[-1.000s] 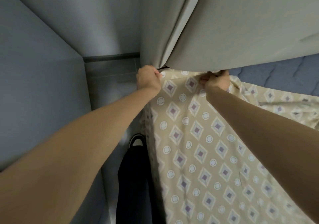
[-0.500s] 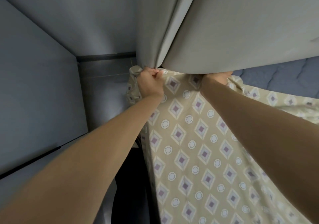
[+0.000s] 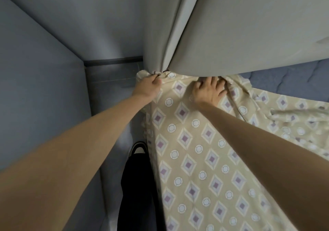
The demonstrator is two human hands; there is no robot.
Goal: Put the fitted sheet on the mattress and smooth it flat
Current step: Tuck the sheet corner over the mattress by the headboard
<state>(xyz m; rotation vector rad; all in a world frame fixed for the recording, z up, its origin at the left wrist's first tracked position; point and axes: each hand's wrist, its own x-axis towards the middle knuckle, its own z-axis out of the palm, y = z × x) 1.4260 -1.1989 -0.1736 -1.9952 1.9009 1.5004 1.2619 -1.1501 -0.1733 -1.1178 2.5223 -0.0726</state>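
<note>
- So, head view: where's the corner of the fitted sheet [image 3: 195,150]?
- Bunched in the left hand [image 3: 149,86], fingers curled tight round it. It's at the corner of the mattress [image 3: 293,81], right under the headboard [image 3: 249,26]. Left hand is the nearer one, and the loose hem pokes out just past its knuckles.
- Right hand?
- The right hand [image 3: 208,91] is flat on the sheet with fingers splayed, pressing by the headboard's lower edge. Grips nothing.
- Axis?
- Sheet runs long from the headboard back towards the camera, along the mattress's left edge. Likely pull: down and over that corner.
- Surface, room?
- Sheet is taut on the near side and wrinkled to the right, with bare blue mattress beyond. Narrow strip of floor [image 3: 110,81] up to the grey wall [image 3: 35,88], and a dark trouser leg [image 3: 135,186] stands in it. Tight for the elbow.
</note>
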